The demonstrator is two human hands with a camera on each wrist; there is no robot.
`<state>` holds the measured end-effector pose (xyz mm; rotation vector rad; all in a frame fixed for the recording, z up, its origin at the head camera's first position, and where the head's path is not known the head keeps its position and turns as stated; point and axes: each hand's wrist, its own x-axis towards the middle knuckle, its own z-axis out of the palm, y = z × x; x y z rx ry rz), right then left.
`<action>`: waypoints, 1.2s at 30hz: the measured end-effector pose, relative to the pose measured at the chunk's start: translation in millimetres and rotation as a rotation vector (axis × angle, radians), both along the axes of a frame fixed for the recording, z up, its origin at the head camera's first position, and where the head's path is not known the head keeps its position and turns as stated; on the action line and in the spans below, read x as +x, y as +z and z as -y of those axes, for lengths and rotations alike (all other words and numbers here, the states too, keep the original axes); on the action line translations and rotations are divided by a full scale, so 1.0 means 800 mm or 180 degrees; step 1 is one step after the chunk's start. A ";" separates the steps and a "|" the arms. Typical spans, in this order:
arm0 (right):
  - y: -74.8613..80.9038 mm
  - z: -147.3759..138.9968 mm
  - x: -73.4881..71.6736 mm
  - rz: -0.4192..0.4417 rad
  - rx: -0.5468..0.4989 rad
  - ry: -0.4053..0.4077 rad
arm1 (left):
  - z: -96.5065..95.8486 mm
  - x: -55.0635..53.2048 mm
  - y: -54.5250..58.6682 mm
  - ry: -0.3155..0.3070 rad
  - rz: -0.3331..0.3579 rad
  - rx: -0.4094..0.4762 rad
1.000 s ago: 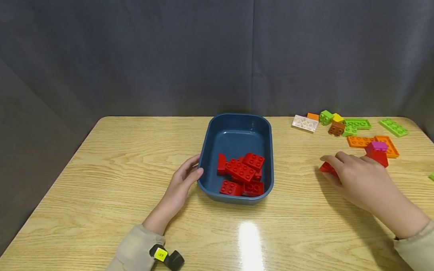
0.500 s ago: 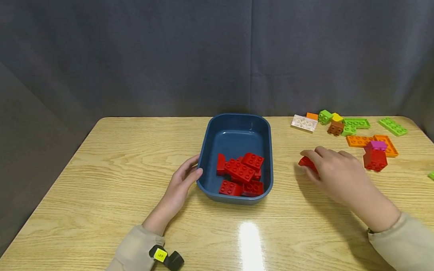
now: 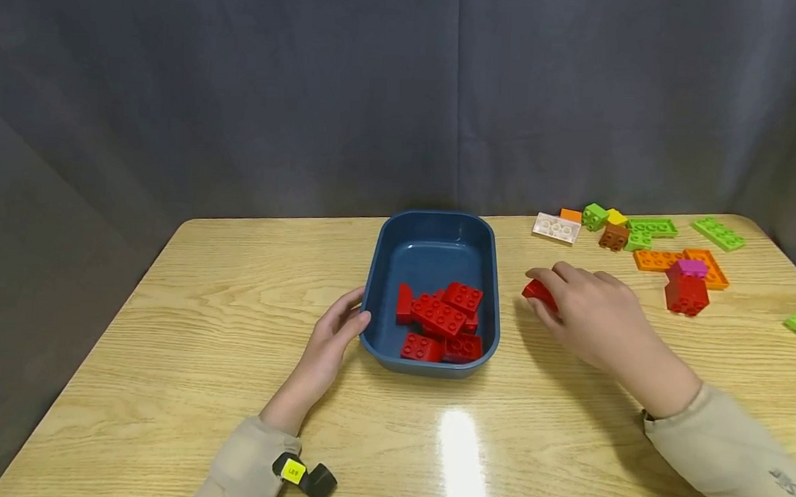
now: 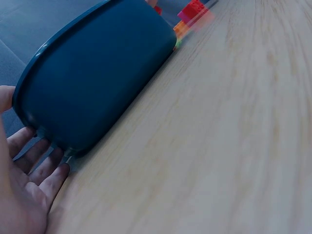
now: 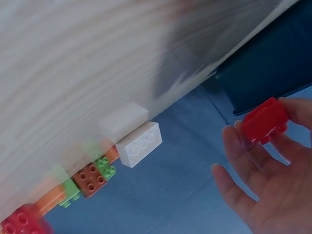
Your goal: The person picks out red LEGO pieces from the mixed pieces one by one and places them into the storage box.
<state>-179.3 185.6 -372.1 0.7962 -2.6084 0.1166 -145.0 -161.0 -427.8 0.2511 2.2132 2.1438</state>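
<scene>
My right hand [image 3: 593, 314] pinches a red toy brick [image 3: 541, 292] between thumb and fingers, above the table to the right of a blue bin [image 3: 428, 366]. In the right wrist view the same red brick [image 5: 265, 120] shows its studs, held at the fingertips. Several red bricks [image 3: 439, 316] lie in the near half of the bin. At the bin's left side is my left hand [image 3: 329, 341], its thumb by the rim. The left wrist view shows the fingers [image 4: 44, 165] fairly straight, with their tips against the bin's outer wall.
A red brick [image 3: 686, 295] with a magenta brick [image 3: 690, 269] behind it sits at the right. Beyond lie orange plates [image 3: 657, 260], a white brick [image 3: 557, 228], a brown brick [image 3: 614, 237] and several green pieces [image 3: 717, 233]. A dark curtain [image 3: 311, 99] hangs behind the table.
My right hand has moved left toward the bin with the red brick in its fingers. The red brick by the magenta one has come into full view. My left hand has stayed put.
</scene>
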 end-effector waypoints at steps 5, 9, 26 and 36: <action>0.003 0.011 -0.002 0.0071 -0.0040 -0.0056 | 0.001 0.001 -0.002 -0.0001 0.0006 -0.0009; 0.006 0.018 -0.004 0.0033 -0.0162 -0.0033 | 0.001 0.001 -0.003 -0.0011 0.0000 -0.0018; 0.030 0.063 -0.010 0.0187 -0.0380 -0.0048 | 0.000 0.000 -0.002 0.0001 -0.0023 0.0036; 0.025 0.082 -0.018 0.0086 -0.0384 0.0107 | 0.002 -0.001 -0.003 -0.0024 -0.0037 -0.0065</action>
